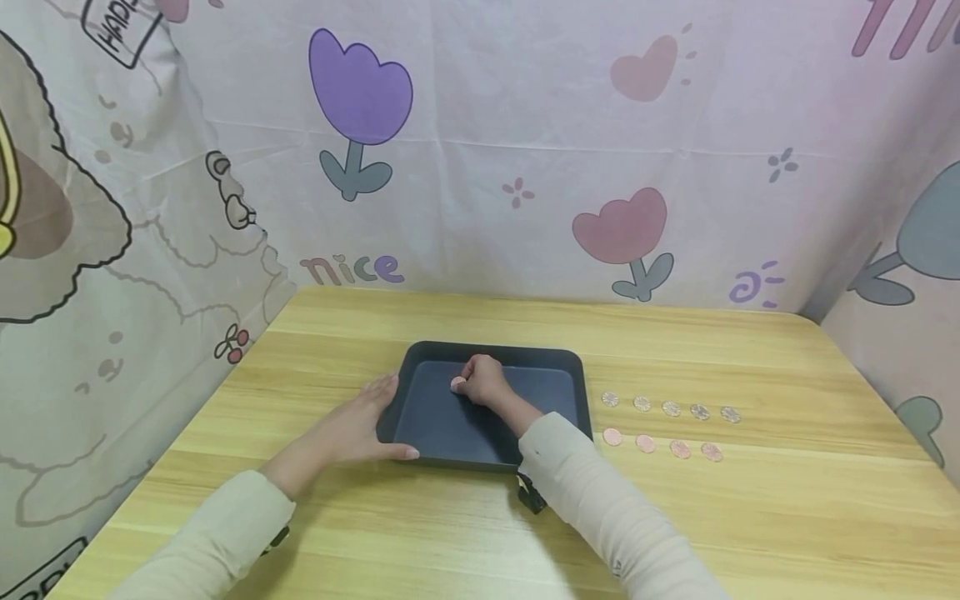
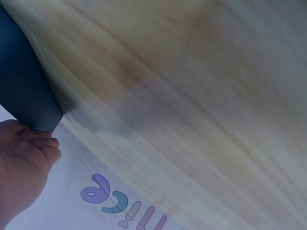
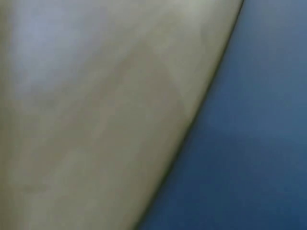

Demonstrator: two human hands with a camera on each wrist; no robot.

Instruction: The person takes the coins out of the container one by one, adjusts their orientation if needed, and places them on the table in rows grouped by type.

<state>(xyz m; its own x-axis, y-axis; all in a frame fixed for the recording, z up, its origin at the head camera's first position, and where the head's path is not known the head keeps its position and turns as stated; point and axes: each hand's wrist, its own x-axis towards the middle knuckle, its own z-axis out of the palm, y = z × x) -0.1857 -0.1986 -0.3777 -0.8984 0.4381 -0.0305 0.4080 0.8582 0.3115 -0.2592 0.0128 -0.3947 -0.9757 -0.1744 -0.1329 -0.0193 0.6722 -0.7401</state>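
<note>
So we've got a dark blue tray (image 1: pixel 442 433) sitting mid-table on a light wooden table (image 1: pixel 750 517), shallow, rectangular with rounded corners, looks like matte plastic. Our right hand (image 1: pixel 483 381) is down inside the tray, fingers curled, pinching a small pinkish coin (image 1: pixel 457 383) against the tray floor. Our left hand (image 1: pixel 356 429) lies flat along the tray's left edge, fingers straight, thumb on the near rim.

Just to the right of the tray, two neat rows of coins: five silvery coins (image 1: pixel 671 407) behind, four coppery coins (image 1: pixel 663 443) in front, all apart from each other. Nothing sits between them and the tray.

Behind is a wrinkly cartoon cloth backdrop (image 1: pixel 525 125) with tulips and hearts; we can read "nice" (image 1: pixel 352 269) on it. The right wrist view is just blurry sleeve and tray.
</note>
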